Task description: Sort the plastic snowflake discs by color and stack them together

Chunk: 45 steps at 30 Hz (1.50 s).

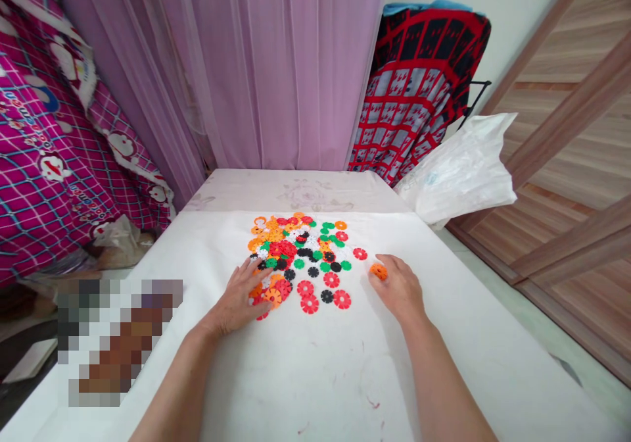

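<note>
A loose heap of notched plastic discs (282,250) in red, orange, green, black and white lies on the white-covered table (296,376). My left hand (241,291) rests with spread fingers on the heap's near left side, over some orange, red and black discs. Right of the heap, my right hand (398,284) is closed around orange discs (378,271), pinched near the thumb; how many is hidden. A single red disc (360,254) lies just left of that hand. Several red discs (309,304) and a black disc (327,296) are spread at the near edge.
A white plastic bag (463,169) stands at the table's right far edge. Behind the table hangs a purple curtain (286,67). To the right is a wooden wardrobe (566,166); a pink patterned cloth (73,120) hangs on the left. A blurred-out patch covers the left table edge.
</note>
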Available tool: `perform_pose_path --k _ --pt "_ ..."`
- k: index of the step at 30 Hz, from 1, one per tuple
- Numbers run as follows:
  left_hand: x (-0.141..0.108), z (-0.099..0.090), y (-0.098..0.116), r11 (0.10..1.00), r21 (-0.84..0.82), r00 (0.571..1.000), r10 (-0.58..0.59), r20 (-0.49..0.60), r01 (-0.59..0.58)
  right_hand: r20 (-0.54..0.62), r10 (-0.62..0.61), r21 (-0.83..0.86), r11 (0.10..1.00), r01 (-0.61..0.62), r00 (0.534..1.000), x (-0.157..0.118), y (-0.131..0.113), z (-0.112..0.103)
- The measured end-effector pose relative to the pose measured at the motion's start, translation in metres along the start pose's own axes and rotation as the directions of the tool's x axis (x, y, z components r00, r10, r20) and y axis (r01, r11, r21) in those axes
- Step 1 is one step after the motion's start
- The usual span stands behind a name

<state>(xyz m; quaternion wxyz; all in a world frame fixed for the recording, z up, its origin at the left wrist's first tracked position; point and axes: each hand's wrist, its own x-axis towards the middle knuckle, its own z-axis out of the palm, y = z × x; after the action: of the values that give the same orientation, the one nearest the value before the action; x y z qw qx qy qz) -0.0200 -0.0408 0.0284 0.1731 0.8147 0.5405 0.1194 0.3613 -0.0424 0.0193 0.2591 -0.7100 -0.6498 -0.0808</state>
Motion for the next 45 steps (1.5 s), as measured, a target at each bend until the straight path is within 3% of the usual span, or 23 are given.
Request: perform_pose_path --k 2,5,7,10,12,15,19,25,28,31,33,35,37,40,45 --pt "-0.001 -0.003 0.002 1.000 -0.011 1.000 -0.015 0.023 0.016 -0.062 -0.081 0.081 0.993 0.086 0.995 -0.003 -0.017 0.000" --pt "-0.003 -0.008 0.004 0.999 -0.019 0.998 -0.034 0.046 0.034 -0.059 -0.268 0.258 0.926 0.274 0.962 -0.012 -0.066 -0.001" --pt "-0.004 -0.010 0.005 0.998 -0.015 0.996 -0.056 0.071 0.057 -0.010 -0.416 0.365 0.845 0.390 0.909 -0.019 -0.106 -0.001" --pt "-0.007 -0.014 0.004 0.996 -0.001 0.990 -0.088 0.109 0.089 0.052 -0.614 0.446 0.720 0.531 0.788 -0.027 -0.156 0.001" --pt "-0.007 -0.015 0.003 0.996 0.004 0.989 -0.089 0.118 0.089 0.096 -0.665 0.451 0.692 0.563 0.741 -0.030 -0.176 0.006" --pt "-0.007 -0.017 0.003 0.995 0.018 0.986 -0.101 0.136 0.100 0.158 -0.653 0.415 0.724 0.551 0.740 -0.031 -0.184 0.016" --pt "-0.006 -0.013 0.004 0.988 0.071 0.980 -0.147 0.133 0.138 0.128 -0.614 0.344 0.764 0.546 0.779 -0.033 -0.176 0.025" --pt "0.000 0.008 0.018 0.963 0.230 0.989 -0.146 0.018 0.138 -0.122 -0.514 0.297 0.797 0.526 0.849 -0.025 -0.145 0.029" --pt "0.004 0.019 0.027 0.955 0.272 0.993 -0.110 -0.029 0.114 -0.211 -0.375 0.275 0.863 0.423 0.903 -0.013 -0.106 0.025" --pt "0.008 0.027 0.031 0.956 0.271 0.990 -0.081 -0.117 0.110 -0.292 -0.134 0.214 0.956 0.201 0.947 -0.001 -0.047 0.014" --pt "0.011 0.028 0.028 0.964 0.229 0.977 -0.094 -0.191 0.138 -0.326 0.038 0.172 0.985 0.020 0.945 0.002 -0.008 0.006" --pt "0.013 0.027 0.021 0.971 0.148 0.952 -0.142 -0.270 0.187 -0.322 0.118 0.153 0.986 -0.071 0.939 0.001 0.020 0.001" --pt "0.014 0.024 0.011 0.966 0.056 0.915 -0.218 -0.339 0.251 -0.281 0.125 0.141 0.986 -0.088 0.952 -0.001 0.033 0.000" --pt "0.015 0.020 -0.005 0.959 -0.041 0.849 -0.268 -0.455 0.280 -0.194 0.060 0.122 0.992 -0.036 0.979 -0.004 0.032 0.005" --pt "0.013 0.017 -0.019 0.963 -0.105 0.808 -0.267 -0.526 0.250 -0.129 -0.020 0.063 0.998 0.028 0.991 -0.005 0.021 0.008"
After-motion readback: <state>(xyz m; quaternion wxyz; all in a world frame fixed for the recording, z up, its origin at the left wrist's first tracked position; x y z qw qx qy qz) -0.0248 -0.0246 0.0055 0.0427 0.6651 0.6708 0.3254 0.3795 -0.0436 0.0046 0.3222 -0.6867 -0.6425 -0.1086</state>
